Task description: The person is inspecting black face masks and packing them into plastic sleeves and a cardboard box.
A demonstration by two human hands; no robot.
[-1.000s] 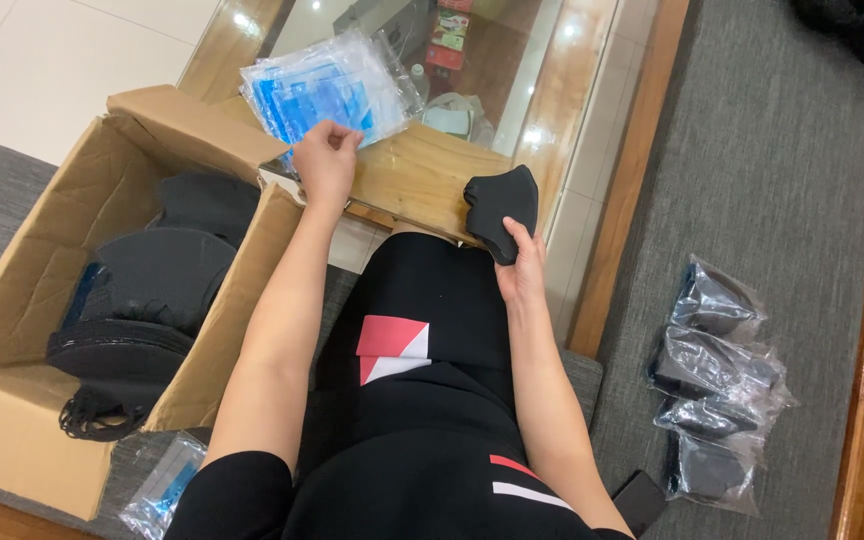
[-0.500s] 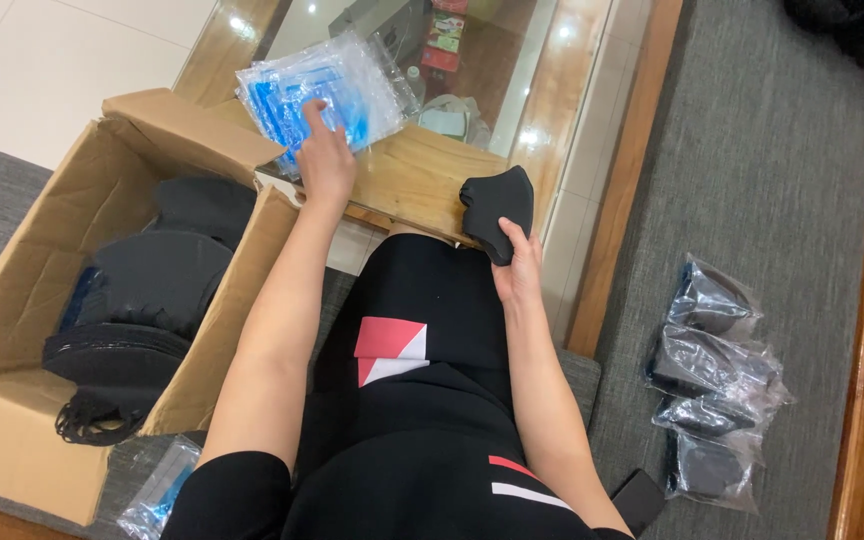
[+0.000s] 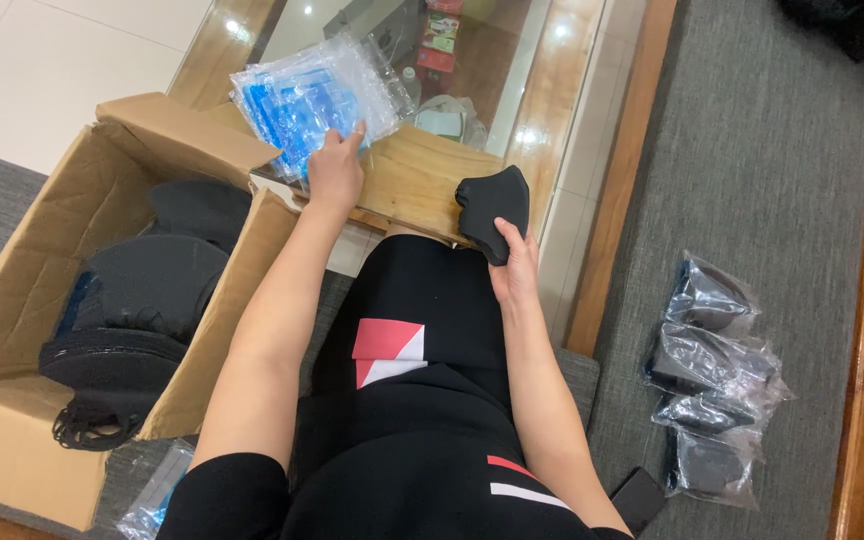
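Head view, everything placed against the wooden table. I see a big open cardboard box standing left of the table, its near flap touching the table's left end, with stacks of black masks inside it. A grey rug lies right of the table, and on it, well apart from the table, sits a pile of bagged masks in clear wrappers. A stack of clear bags with blue printing rests on the table's far left corner, overhanging the box flap. A few small packets show through the glass beyond the table's far edge.

My left hand lies on the table's left part, fingers spread narrow and pressed onto the near edge of the bags; I cannot tell whether it has pinched one. My right hand is at the table's near right corner, closed around the lower end of one black mask, which stands tilted against the table's edge, above my lap.
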